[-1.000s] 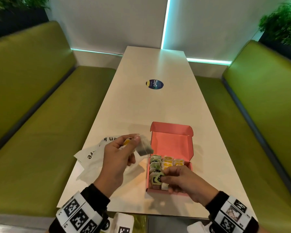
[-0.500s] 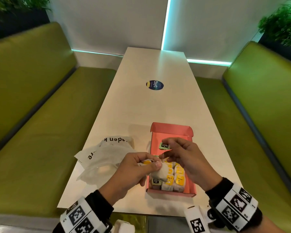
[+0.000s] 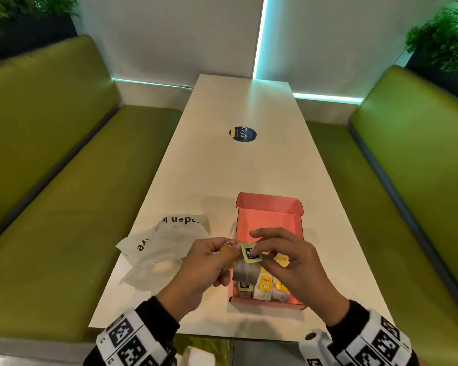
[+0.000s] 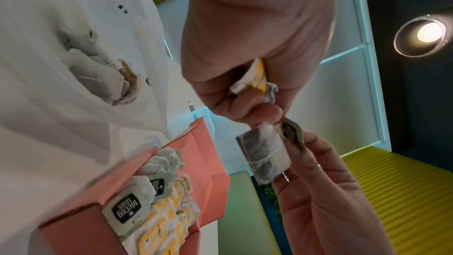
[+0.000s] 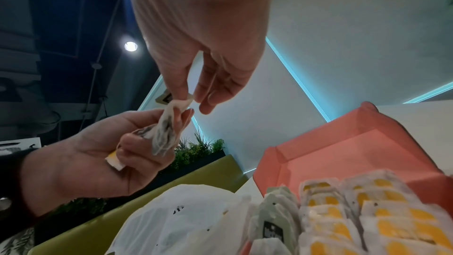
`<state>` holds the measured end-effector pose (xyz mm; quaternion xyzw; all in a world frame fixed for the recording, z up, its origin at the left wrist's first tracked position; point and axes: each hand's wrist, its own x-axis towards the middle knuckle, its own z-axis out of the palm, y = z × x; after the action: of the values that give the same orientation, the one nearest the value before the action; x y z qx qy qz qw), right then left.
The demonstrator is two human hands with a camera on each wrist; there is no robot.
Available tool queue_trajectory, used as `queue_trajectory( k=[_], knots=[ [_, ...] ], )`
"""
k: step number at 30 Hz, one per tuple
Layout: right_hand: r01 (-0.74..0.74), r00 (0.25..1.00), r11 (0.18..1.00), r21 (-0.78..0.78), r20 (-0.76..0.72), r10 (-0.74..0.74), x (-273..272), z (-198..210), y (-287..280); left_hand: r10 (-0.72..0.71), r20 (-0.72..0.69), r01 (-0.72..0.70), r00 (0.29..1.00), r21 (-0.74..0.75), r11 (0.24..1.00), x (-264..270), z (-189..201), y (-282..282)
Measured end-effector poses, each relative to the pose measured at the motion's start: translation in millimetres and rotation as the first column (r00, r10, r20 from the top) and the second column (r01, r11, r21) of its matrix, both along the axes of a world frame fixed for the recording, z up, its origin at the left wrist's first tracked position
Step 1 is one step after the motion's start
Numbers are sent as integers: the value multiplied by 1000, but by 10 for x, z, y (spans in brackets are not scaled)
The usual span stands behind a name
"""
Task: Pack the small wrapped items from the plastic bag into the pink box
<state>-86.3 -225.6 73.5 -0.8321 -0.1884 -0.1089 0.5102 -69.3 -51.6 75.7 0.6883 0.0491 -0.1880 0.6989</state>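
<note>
A grey tea bag (image 3: 245, 270) with a light green tag (image 3: 251, 253) hangs in the air between the two hands, just above the near left corner of the pink box (image 3: 267, 217). The right hand (image 3: 294, 270) pinches the green tag between thumb and forefinger, and its other fingers are spread loosely. The left hand (image 3: 204, 265) is curled, and its fingertips touch the top of the same tea bag; in its palm it also holds a second tea bag with a yellow tag (image 4: 257, 77), pressed in by the bent fingers. The pink box stands open on the white table (image 3: 236, 167), its lid folded back away from the person. Inside it the packed tea bags (image 3: 266, 286) lie in rows, those with green tags on the left side and those with yellow tags in the middle and on the right. The far half of the box shows its bare pink floor. Just beside the box, on its left, lies the crumpled white plastic bag (image 3: 164, 249) with black letters, and more tea bags (image 4: 98, 77) show through its thin wall. Farther along the table there is a round dark sticker (image 3: 243, 133). Green benches (image 3: 64, 180) stand on both sides of the table.
</note>
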Motion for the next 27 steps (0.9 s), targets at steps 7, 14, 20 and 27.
queue_trajectory(
  k=[7, 14, 20, 27],
  knots=[
    [-7, 1000, 998, -61, 26, 9, 13, -29, 6, 20, -65, -27, 998, -113, 993, 4, 11, 18],
    [85, 895, 956, 281, -443, 51, -10, 103, 62, 32, 83, -30, 996, -31, 999, -7, 21, -10],
    [79, 826, 993, 92, -563, -13, -16, 79, 104, 23, 138, -32, 990, 61, 998, -21, 43, -31],
    [247, 810, 949, 196, -580, -91, 52, 127, 65, 107, 349, -182, 931, 189, 965, -16, -9, -2]
  ],
)
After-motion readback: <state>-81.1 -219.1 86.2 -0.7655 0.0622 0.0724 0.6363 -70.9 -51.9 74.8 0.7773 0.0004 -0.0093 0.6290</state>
